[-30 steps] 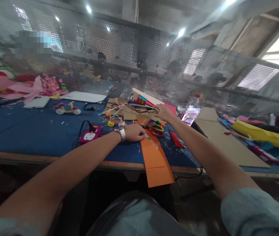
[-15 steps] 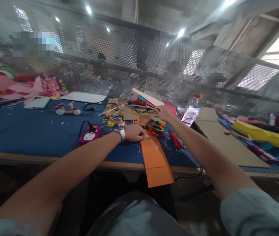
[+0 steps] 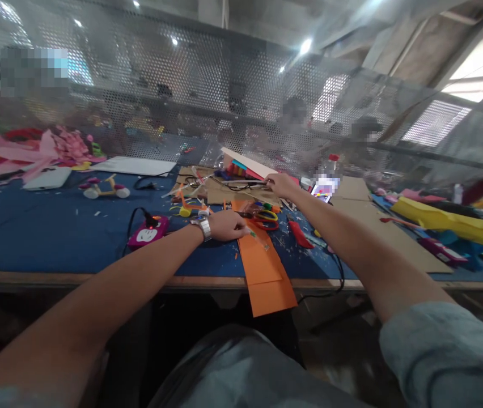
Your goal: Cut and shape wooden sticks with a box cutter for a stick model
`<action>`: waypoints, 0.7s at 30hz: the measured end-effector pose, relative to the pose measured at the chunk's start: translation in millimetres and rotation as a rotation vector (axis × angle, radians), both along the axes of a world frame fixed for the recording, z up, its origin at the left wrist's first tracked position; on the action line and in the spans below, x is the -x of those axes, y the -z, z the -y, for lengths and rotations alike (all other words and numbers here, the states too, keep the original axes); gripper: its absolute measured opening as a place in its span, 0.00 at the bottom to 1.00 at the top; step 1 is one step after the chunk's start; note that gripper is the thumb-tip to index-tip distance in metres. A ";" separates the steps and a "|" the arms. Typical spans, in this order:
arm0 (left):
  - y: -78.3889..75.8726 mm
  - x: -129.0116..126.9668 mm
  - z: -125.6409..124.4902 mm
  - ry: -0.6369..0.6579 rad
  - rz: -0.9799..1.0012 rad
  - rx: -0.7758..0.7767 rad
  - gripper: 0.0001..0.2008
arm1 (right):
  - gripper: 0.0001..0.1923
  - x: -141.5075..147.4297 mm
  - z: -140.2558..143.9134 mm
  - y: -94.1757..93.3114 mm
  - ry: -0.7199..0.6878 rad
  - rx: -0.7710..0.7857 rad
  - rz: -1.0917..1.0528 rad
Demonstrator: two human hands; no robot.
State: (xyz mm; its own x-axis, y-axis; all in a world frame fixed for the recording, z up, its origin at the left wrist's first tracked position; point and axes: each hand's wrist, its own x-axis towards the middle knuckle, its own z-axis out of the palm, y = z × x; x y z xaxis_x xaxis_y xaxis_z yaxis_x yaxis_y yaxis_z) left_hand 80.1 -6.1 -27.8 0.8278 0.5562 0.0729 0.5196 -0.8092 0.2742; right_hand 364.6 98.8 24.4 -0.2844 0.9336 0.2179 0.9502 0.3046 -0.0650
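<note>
My left hand (image 3: 225, 225), with a metal watch at the wrist, is closed in a pinch on a small clear plastic piece with a green bit (image 3: 253, 233). It is held over a long orange paper strip (image 3: 262, 258) that hangs past the table's front edge. Farther back, my right hand (image 3: 283, 186) has its fingers closed at the end of a thin whitish stick (image 3: 245, 182), above brown cardboard (image 3: 220, 195). Between the hands lie scissors (image 3: 267, 220) with red and yellow handles. A red-handled tool (image 3: 300, 234) rests below my right forearm.
A purple power socket (image 3: 150, 231) with a plugged-in cable is beside my left forearm. A small wheeled model (image 3: 104, 188) stands farther left. Behind my right hand are a lit phone (image 3: 325, 188) and coloured sheets (image 3: 250, 165). Yellow folded foam (image 3: 445, 221) lies at right.
The whole view has shifted slightly. The whitish stick in my right hand now looks lower and more level over the cardboard. My left hand keeps its pinch above the orange strip.
</note>
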 end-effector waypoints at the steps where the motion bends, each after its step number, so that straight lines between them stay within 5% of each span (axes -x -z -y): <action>1: 0.3 0.0 -0.7 0.003 -0.001 0.000 0.19 | 0.20 -0.9 -0.7 0.4 0.003 -0.002 0.005; 10: -2.8 -0.1 3.8 -0.041 -0.024 0.006 0.19 | 0.21 16.6 6.0 28.5 -0.072 0.054 0.043; 21: -8.0 -0.7 8.2 -0.056 -0.027 0.019 0.19 | 0.21 26.5 9.9 28.2 -0.172 0.187 -0.101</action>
